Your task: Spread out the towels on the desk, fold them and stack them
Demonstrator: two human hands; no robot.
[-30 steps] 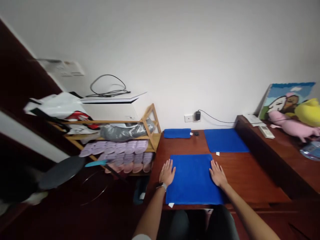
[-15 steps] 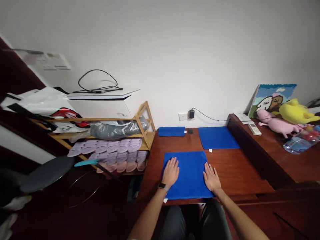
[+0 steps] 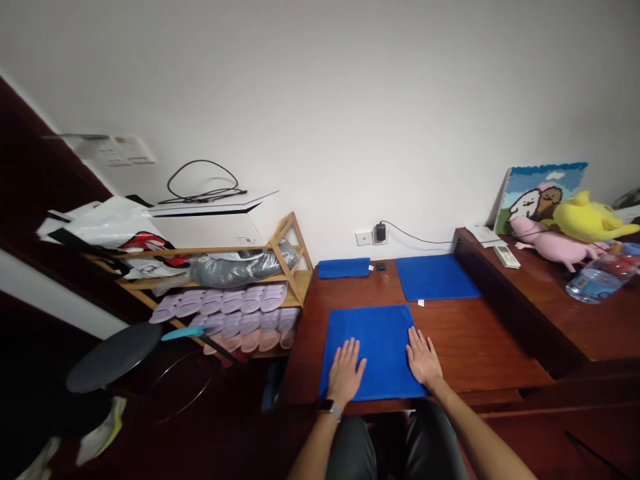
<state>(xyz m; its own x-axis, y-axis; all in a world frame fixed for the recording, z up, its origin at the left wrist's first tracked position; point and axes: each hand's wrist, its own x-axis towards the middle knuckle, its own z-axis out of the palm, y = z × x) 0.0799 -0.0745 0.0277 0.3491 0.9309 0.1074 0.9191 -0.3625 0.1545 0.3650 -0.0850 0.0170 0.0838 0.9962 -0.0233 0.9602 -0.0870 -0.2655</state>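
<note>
A blue cloth [image 3: 383, 347] lies spread flat on the wooden desk [image 3: 465, 340], near its front edge. My left hand [image 3: 346, 373] rests flat on the cloth's left part, fingers out, a watch on the wrist. On the cloth's right edge lies my right hand [image 3: 423, 358], palm down with its fingers extended. Behind, at the back right of the desk, is a second blue cloth [image 3: 437, 277], laid flat with a white tag. A third blue cloth [image 3: 344, 268], folded into a narrow strip, sits at the back left against the wall.
A raised ledge at right holds a remote [image 3: 507, 257], a pink plush toy [image 3: 555, 247], a yellow plush toy [image 3: 587, 219], a bottle [image 3: 593, 285] and a picture. Left of the desk stands a wooden rack [image 3: 300, 283] with slippers, beside a round stool [image 3: 115, 357].
My left hand has slid down the cloth toward the front edge. My right hand has barely moved. The view has shifted slightly.
</note>
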